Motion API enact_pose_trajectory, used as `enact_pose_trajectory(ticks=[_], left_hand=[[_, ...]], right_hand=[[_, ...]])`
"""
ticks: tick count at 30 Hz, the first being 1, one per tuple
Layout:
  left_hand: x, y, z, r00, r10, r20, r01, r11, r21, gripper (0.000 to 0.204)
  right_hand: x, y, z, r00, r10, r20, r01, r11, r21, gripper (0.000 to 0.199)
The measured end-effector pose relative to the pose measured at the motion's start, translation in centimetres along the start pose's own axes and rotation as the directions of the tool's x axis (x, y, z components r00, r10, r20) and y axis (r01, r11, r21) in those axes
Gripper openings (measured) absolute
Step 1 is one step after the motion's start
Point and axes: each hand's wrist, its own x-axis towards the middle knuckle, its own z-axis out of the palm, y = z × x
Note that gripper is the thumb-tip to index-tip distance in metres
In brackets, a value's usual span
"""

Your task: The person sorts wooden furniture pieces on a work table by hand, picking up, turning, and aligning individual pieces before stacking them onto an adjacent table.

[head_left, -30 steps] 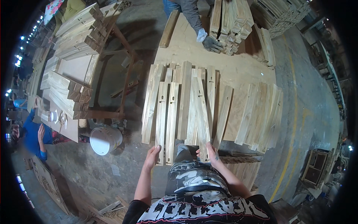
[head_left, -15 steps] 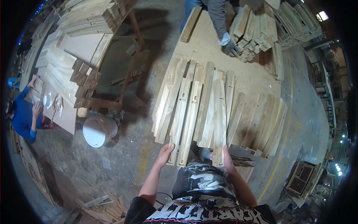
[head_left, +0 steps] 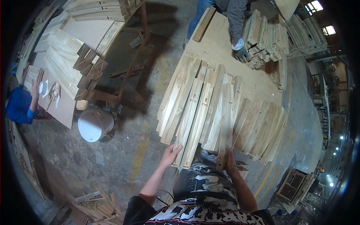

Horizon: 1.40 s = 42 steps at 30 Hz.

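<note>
Side by side on the table in front of me lie several pale wooden slats (head_left: 180, 93), some with short slots cut near their ends. My left hand (head_left: 171, 155) grips the near end of a slotted slat (head_left: 186, 125), thumb on top and the other fingers mostly hidden. My right hand (head_left: 229, 162) is closed round the near end of another slat (head_left: 226, 129), which is turned so that a darker, shaded side faces up. Between my hands a further slotted slat (head_left: 200, 123) sticks out over the near table edge.
More slats (head_left: 262, 127) lie to the right. Across the table (head_left: 213, 47), a co-worker's gloved hand (head_left: 241, 54) touches a stack of wood pieces (head_left: 264, 37). A white bucket (head_left: 95, 125) stands on the floor at left, near a second wood-laden table and a person in blue (head_left: 19, 105).
My right hand has turned its slat, so the slotted pale face no longer shows on top. My left hand stays at the slotted slat's end. The whole view has shifted slightly.
</note>
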Motion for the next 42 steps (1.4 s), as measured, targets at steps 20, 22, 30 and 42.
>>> enact_pose_trajectory(ticks=[20, 22, 30, 42], left_hand=[[-2.0, 6.2, 10.5, 0.584, 0.810, 0.052, -0.622, 0.405, 0.670, 0.009], [-1.6, 5.8, 12.2, 0.595, 0.799, 0.089, -0.648, 0.412, 0.641, 0.011], [-1.5, 3.5, 16.2, 0.719, 0.667, 0.195, -0.609, 0.470, 0.639, 0.016], [1.9, -6.7, 27.7, 0.922, 0.326, 0.210, -0.330, 0.376, 0.866, 0.036]], right_hand=[[-2.4, -1.0, -0.7, 0.995, 0.094, -0.018, -0.091, 0.988, 0.126, 0.067], [-2.7, -0.4, -1.8, 1.000, 0.020, -0.023, -0.018, 0.997, 0.079, 0.067], [-3.0, 1.2, -8.2, 0.988, -0.056, -0.142, 0.074, 0.989, 0.126, 0.065], [0.6, 6.5, -18.5, 0.952, -0.052, -0.301, 0.121, 0.969, 0.217, 0.052]])
